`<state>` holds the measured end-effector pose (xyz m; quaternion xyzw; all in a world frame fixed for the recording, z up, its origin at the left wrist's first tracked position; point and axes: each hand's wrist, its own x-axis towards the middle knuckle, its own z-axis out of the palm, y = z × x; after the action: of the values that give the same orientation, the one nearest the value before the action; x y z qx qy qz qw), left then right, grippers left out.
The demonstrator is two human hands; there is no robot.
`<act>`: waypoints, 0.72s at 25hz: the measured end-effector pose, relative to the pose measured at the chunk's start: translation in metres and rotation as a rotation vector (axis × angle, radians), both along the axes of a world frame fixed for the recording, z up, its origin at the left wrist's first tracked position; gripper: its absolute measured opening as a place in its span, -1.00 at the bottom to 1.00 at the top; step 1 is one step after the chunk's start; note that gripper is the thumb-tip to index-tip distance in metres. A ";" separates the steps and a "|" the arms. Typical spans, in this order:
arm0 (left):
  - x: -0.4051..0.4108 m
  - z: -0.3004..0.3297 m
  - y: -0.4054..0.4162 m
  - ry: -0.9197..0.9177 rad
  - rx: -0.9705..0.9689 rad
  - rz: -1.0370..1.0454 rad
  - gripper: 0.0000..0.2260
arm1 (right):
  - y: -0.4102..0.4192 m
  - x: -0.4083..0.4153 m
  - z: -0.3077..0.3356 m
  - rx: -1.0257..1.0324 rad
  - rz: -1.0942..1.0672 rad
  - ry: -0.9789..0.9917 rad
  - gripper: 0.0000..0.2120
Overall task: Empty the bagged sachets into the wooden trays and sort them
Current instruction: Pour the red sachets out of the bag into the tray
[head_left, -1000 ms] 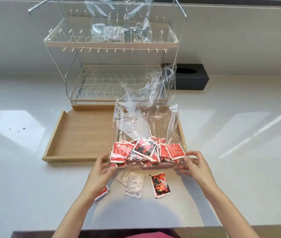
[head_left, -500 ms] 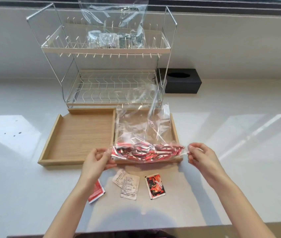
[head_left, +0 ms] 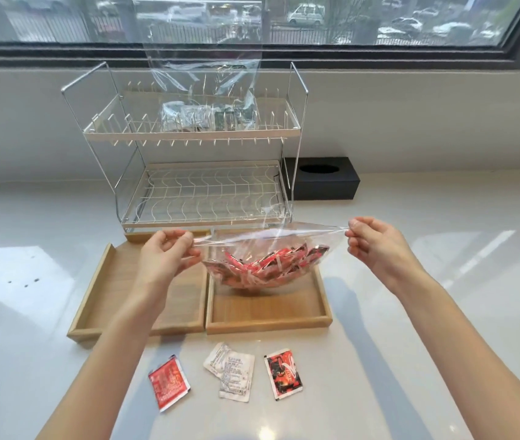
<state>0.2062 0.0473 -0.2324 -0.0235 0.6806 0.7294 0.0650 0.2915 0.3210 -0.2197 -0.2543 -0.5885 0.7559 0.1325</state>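
Stretching between two hands, the clear bag point(head_left: 268, 246) runs with its long axis left to right, its taut top edge pulled into a near-straight line and its belly sagging below. The left hand point(head_left: 165, 260) pinches the bag's left end between curled fingers and thumb; the right hand point(head_left: 376, 244) pinches the right end the same way, fingertips point(head_left: 352, 224) bunched on the plastic. Just below and between the two sets of fingers, the red sachets point(head_left: 265, 268) lie heaped in the bag's sagging bottom, most slanted at mixed angles. Whether the bag's opening faces up or away cannot be told.

Under the heap sits the right wooden tray point(head_left: 268, 320); the bag's underside hangs close above its floor, though contact cannot be judged. Beneath the left fingers lies the left wooden tray point(head_left: 93, 300), touching the right one side by side.

Nearer the body than the fingers, three loose packets rest on the white counter point(head_left: 442, 360): a red sachet point(head_left: 169, 383) tilted, a white sachet point(head_left: 233, 373), and a red-and-black sachet point(head_left: 284, 373), each long axis roughly toward the trays.

Beyond the fingers stands a wire rack point(head_left: 189, 198), with a second clear bag point(head_left: 201, 74) upright on its top shelf, and a black box point(head_left: 325, 179) to its right.
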 end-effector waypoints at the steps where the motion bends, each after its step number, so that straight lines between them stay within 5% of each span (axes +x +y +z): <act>1: -0.005 0.006 0.002 0.018 -0.002 0.007 -0.92 | 0.002 -0.005 0.008 0.015 0.003 0.022 -0.89; 10: -0.027 0.054 0.011 0.237 -0.002 0.058 -0.93 | 0.013 -0.027 0.067 0.093 0.040 0.179 -0.86; 18: -0.041 0.081 0.009 0.468 -0.163 -0.114 -0.82 | 0.019 -0.040 0.099 0.403 0.035 0.220 -0.81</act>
<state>0.1648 0.0563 -0.1510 0.1790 0.7341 0.6527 -0.0553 0.2511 0.3396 -0.1210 -0.1287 -0.7140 0.6484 0.2307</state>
